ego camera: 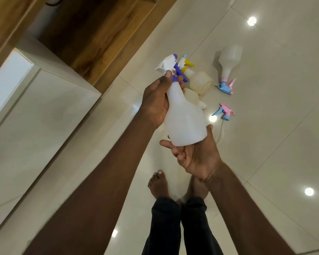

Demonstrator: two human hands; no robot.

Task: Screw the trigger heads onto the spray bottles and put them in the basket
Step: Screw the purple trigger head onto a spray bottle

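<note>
So the left hand (155, 102) has its grip round the neck of a translucent white plastic spray bottle (184, 122), and the right hand (195, 155) cups its base. Can't tell if anything's inside.

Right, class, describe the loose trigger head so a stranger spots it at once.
On the glossy floor, right of the held bottle, lies the loose trigger head, pink and blue. Unlike the matching head beyond it, it has no bottle attached.
</note>
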